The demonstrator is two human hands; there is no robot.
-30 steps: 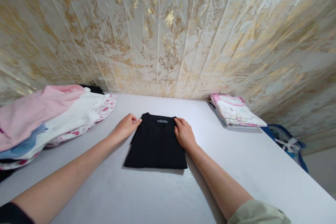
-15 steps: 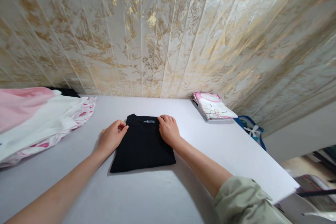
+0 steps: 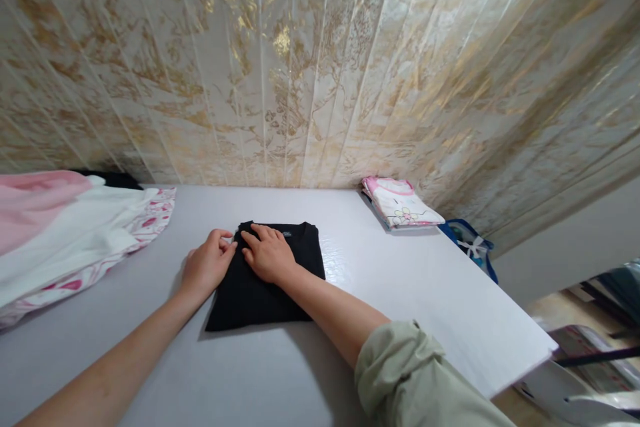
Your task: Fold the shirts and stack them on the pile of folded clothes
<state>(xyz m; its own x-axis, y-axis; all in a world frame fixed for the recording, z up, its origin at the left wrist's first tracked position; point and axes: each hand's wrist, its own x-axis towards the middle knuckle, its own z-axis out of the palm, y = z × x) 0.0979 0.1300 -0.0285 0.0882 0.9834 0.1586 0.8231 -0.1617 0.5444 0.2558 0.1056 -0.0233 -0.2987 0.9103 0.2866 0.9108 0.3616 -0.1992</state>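
A folded black T-shirt (image 3: 273, 297) lies flat on the white table (image 3: 395, 293), its neckline on the far side. At its left edge is my left hand (image 3: 207, 263), fingers curled and closed, with thumb and forefinger pinching the cloth near the upper left corner. My right hand (image 3: 270, 253) rests palm down on the upper part of the shirt, fingers spread and flat, partly covering the small neck label (image 3: 287, 234).
Pink and white clothes (image 3: 75, 240) are spread at the left. A folded stack with a pink-collared shirt (image 3: 400, 203) on top sits at the back right, beside a blue-edged bag (image 3: 470, 243). Behind the table hangs a gold-patterned curtain (image 3: 300, 80).
My right hand has moved left from the shirt's right edge onto its upper left part, fingers now spread flat. My left hand stays at the left edge. The view has shifted slightly.
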